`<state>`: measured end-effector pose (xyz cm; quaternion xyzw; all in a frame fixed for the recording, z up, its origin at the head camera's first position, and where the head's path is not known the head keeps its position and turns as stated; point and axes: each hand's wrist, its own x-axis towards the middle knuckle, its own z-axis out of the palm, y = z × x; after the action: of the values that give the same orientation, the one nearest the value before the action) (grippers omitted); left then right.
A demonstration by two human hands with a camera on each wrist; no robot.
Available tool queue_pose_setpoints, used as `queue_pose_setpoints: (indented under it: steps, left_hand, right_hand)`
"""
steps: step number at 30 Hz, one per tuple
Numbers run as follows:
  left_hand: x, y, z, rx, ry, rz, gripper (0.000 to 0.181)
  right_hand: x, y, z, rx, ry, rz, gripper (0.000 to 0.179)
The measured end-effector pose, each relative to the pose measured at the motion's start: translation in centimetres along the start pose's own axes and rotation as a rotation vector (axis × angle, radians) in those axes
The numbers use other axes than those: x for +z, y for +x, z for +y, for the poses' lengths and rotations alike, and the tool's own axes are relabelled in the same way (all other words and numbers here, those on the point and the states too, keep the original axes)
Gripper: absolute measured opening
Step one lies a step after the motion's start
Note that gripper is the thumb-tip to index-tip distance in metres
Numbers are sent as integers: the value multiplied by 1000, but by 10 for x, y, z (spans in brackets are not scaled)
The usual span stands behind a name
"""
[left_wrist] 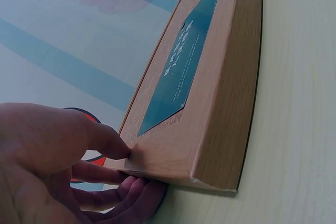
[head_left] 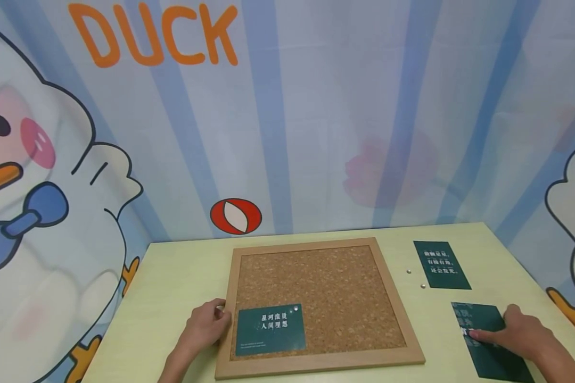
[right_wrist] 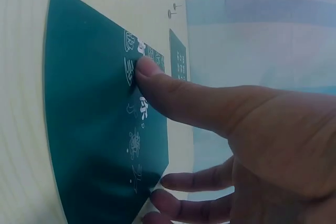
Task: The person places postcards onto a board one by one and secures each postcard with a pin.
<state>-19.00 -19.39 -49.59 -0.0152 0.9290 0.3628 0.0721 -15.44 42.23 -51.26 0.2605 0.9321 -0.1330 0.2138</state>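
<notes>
Head view: left hand (head_left: pixel 203 325) at left side of board (head_left: pixel 328 284), fingers bent, gripping the frame. Just right of that hand, pinned card (head_left: pixel 270 334) lies on the cork, one pin (head_left: pixel 295 308) at its upper right corner. Right hand (head_left: pixel 527 335) over loose card (head_left: pixel 497 361), thumb out toward the left, touching the print; card sits on table (head_left: pixel 182 279), under and left of the hand. Ahead of right hand, slightly left: far card (head_left: pixel 442 265), flat, with two loose tacks (head_left: pixel 423 286) just left of it. Backdrop (head_left: pixel 326 106) behind, past both hands.

Left wrist view: thumb on frame's face, other fingers curled along its outer edge, small gap between; hold is on the board. Pinned card lies beyond the thumb, near it.

Right wrist view: thumb presses face of loose card, other fingers half bent, well apart from thumb, tips by card's edge. Can't tell if they go under, so grip unclear. Far card and tacks past the thumb.
</notes>
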Motion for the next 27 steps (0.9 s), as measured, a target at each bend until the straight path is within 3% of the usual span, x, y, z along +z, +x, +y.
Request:
queue_pose_setpoints:
  steps: [1,5,12,18,23,27]
  left_hand:
    - [0,0,0,-1,0,1,44]
    - [-1,0,2,-5,8,4,44]
    - [0,-1,3,-17,3,-1,45]
    - [1,-1,2,-18,8,0,45]
    - [1,0,1,-16,7,-3,44]
    - [1,0,2,-19,8,-3,43]
  right_hand:
    - [-5,-11,-7,17,6,-8,116]
    - [-7,-11,-9,53,46,-24,111]
    - [-7,-16,-5,-14,88,-5,112]
    - [-4,-14,-4,23,212,5,111]
    - [-3,-13,1,-109,292,59,117]
    - [-7,-9,2,-204,287,42,119]
